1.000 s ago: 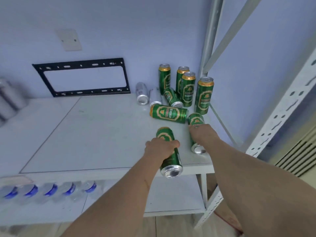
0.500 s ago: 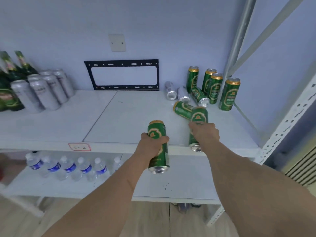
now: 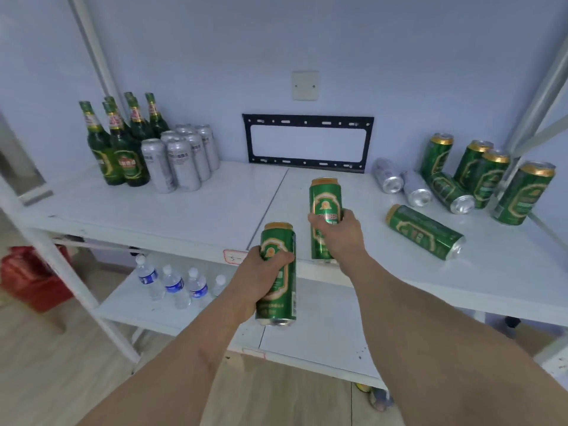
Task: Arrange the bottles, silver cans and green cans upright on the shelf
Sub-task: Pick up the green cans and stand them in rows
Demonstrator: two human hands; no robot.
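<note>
Gripping upright green cans, fingers wrapped mid-body, seemingly airborne.

Storeroom: metal shelf, stocked drinks.

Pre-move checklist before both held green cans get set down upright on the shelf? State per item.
1. Left hand grips left green can: ok.
2. Right hand grips right green can: ok.
3. Both held cans gold end up: ok.
4. Bare shelf top beside the upright silver cans: ok.
5. Lying green can apart from both hands: ok.
6. All cans upright: not ok, two green and two fallen silver cans lie flat.
</note>
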